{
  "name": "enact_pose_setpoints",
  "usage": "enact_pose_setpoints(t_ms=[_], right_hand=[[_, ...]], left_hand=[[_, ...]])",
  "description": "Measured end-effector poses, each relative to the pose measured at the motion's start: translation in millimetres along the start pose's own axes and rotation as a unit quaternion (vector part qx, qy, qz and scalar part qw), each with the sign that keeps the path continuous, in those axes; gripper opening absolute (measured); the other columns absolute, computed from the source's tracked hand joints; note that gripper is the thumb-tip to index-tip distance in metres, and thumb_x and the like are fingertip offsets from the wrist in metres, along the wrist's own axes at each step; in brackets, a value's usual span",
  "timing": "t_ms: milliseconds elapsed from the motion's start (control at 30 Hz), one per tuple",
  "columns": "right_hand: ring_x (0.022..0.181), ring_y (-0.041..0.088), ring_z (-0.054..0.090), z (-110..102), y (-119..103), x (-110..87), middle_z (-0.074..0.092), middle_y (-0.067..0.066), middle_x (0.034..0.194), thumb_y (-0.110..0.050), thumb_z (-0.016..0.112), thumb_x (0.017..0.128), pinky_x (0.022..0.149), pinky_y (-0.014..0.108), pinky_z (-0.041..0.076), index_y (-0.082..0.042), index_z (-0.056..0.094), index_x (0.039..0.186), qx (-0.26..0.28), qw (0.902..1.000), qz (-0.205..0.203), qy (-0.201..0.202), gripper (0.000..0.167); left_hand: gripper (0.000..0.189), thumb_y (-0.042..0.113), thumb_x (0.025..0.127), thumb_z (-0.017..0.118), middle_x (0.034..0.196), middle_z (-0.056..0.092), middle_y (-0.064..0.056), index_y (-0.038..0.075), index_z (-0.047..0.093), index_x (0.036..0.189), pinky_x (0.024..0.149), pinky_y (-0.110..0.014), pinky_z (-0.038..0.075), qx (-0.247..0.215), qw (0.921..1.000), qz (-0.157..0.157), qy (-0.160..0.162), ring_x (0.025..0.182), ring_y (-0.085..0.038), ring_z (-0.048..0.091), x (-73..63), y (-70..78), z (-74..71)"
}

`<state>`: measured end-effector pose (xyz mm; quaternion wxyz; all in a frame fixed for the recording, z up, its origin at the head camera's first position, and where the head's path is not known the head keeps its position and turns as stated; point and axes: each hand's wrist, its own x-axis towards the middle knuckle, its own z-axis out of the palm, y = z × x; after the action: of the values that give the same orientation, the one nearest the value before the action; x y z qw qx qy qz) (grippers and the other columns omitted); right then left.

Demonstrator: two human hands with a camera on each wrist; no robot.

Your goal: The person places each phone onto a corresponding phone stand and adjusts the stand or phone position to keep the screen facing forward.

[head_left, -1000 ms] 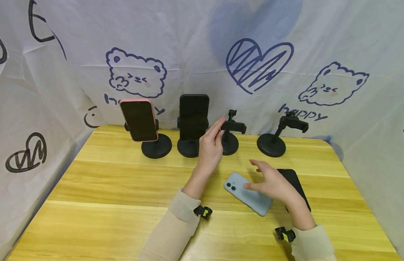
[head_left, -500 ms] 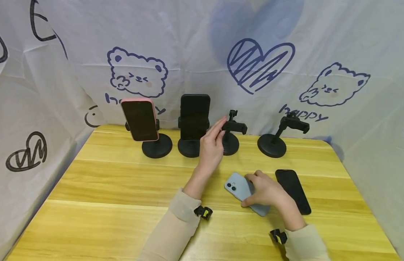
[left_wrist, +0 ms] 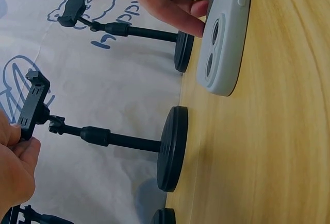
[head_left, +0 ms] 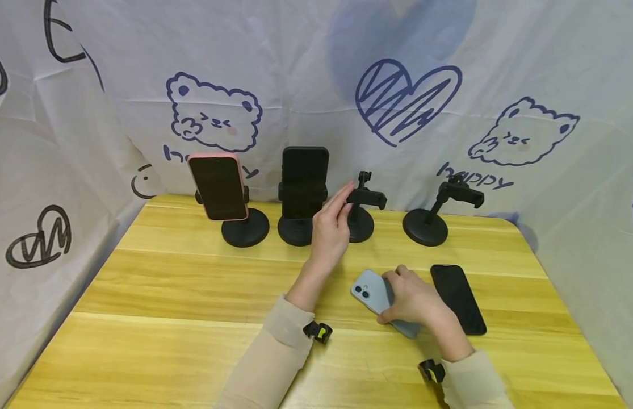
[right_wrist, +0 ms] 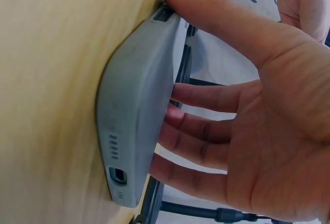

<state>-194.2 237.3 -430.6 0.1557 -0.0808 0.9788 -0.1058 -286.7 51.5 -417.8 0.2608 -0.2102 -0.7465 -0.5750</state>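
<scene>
My left hand (head_left: 330, 234) is at the third black phone stand (head_left: 368, 197) from the left. In the left wrist view, its thumb and fingers pinch the lower end of the stand's clamp (left_wrist: 34, 103). A light blue phone (head_left: 369, 284) lies on the table with its back and two camera lenses facing up. My right hand (head_left: 412, 294) reaches over that phone and grips it across its width, thumb at the near long edge and fingers at the far one. The right wrist view shows the phone's bottom end with its charging port (right_wrist: 118, 175).
A black phone (head_left: 458, 298) lies face up right of my right hand. At the back left, a pink-edged phone (head_left: 219, 187) and a black phone (head_left: 305, 182) sit upright in stands. Another stand (head_left: 425, 227), holding nothing, is at back right. A printed cloth (head_left: 306, 68) hangs behind the table.
My right hand has come down and left from above the light blue phone and taken hold of its edges, uncovering more of the black phone. The left hand has stayed at the clamp.
</scene>
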Motion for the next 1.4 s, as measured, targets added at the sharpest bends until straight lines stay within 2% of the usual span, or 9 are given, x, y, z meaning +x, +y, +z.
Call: enact_pose_setpoints(t_ms=[233, 500, 667, 867, 1000, 1100, 1300, 1400], right_hand=[[0.092, 0.024, 0.056, 0, 1, 0.6, 0.058, 0.013, 0.116, -0.039, 0.097, 0.067, 0.076, 0.042, 0.053, -0.001, 0.063, 0.136, -0.007, 0.9999, -0.011, 0.001, 0.086], [0.093, 0.024, 0.056, -5, 5, 1.6, 0.058, 0.014, 0.12, -0.038, 0.097, 0.067, 0.073, 0.043, 0.055, -0.004, 0.061, 0.139, -0.003, 0.9999, -0.009, 0.011, 0.088], [0.095, 0.027, 0.057, -9, 7, 1.1, 0.058, 0.016, 0.122, -0.036, 0.096, 0.068, 0.069, 0.045, 0.054, -0.005, 0.06, 0.141, 0.011, 0.9988, -0.007, 0.048, 0.088], [0.1, 0.03, 0.055, -11, 6, 0.2, 0.055, 0.019, 0.126, -0.033, 0.095, 0.068, 0.07, 0.047, 0.055, -0.005, 0.056, 0.144, 0.027, 0.9925, -0.02, 0.117, 0.09], [0.104, 0.033, 0.054, -13, 5, -1.9, 0.053, 0.02, 0.129, -0.031, 0.096, 0.067, 0.071, 0.049, 0.056, -0.005, 0.054, 0.145, 0.037, 0.9848, -0.023, 0.168, 0.092], [0.108, 0.036, 0.053, -15, 4, -3.5, 0.052, 0.021, 0.13, -0.028, 0.097, 0.065, 0.073, 0.053, 0.057, -0.004, 0.055, 0.144, 0.041, 0.9752, -0.03, 0.215, 0.092], [0.11, 0.04, 0.052, -24, -2, -5.0, 0.05, 0.022, 0.129, -0.022, 0.098, 0.062, 0.072, 0.061, 0.058, -0.003, 0.055, 0.141, 0.054, 0.9501, -0.054, 0.302, 0.092], [0.11, 0.04, 0.051, -30, -6, -5.1, 0.05, 0.022, 0.128, -0.019, 0.099, 0.059, 0.071, 0.063, 0.057, -0.004, 0.056, 0.14, 0.06, 0.9338, -0.064, 0.347, 0.093]], left_hand=[[0.04, 0.001, 0.106, 0.055, 0.15, 0.058, -0.009, 0.003, 0.059, 0.146, 0.111, -0.024, 0.045, -0.003, 1.0, 0.001, -0.001, 0.139, -0.017, 0.054, 0.4, -0.6, -0.3], [0.04, 0.002, 0.106, 0.055, 0.15, 0.058, -0.008, 0.004, 0.059, 0.146, 0.112, -0.024, 0.044, -0.001, 1.0, 0.001, -0.003, 0.139, -0.016, 0.053, 0.7, -0.4, 0.3], [0.04, 0.002, 0.107, 0.054, 0.151, 0.058, -0.007, 0.005, 0.059, 0.147, 0.112, -0.024, 0.044, 0.0, 1.0, -0.002, -0.005, 0.139, -0.016, 0.053, 0.7, 0.2, -0.1], [0.041, 0.003, 0.107, 0.054, 0.151, 0.058, -0.007, 0.007, 0.059, 0.147, 0.111, -0.024, 0.045, 0.001, 1.0, -0.005, -0.003, 0.139, -0.016, 0.054, -0.1, 0.3, -0.5], [0.041, 0.002, 0.106, 0.055, 0.15, 0.058, -0.007, 0.007, 0.06, 0.147, 0.112, -0.024, 0.044, 0.002, 1.0, -0.001, -0.005, 0.139, -0.016, 0.054, -0.9, 0.4, -0.6], [0.041, 0.001, 0.106, 0.055, 0.15, 0.059, -0.008, 0.006, 0.059, 0.146, 0.112, -0.025, 0.045, -0.001, 1.0, 0.001, -0.005, 0.139, -0.017, 0.054, -1.1, 0.6, -0.2], [0.041, 0.0, 0.106, 0.056, 0.15, 0.059, -0.009, 0.006, 0.06, 0.146, 0.111, -0.025, 0.045, 0.002, 1.0, 0.006, 0.001, 0.138, -0.018, 0.055, -1.2, -0.5, -0.1], [0.041, -0.001, 0.106, 0.055, 0.15, 0.059, -0.01, 0.005, 0.059, 0.146, 0.112, -0.025, 0.045, -0.001, 1.0, 0.007, 0.0, 0.138, -0.018, 0.055, -0.4, -0.9, -0.9]])
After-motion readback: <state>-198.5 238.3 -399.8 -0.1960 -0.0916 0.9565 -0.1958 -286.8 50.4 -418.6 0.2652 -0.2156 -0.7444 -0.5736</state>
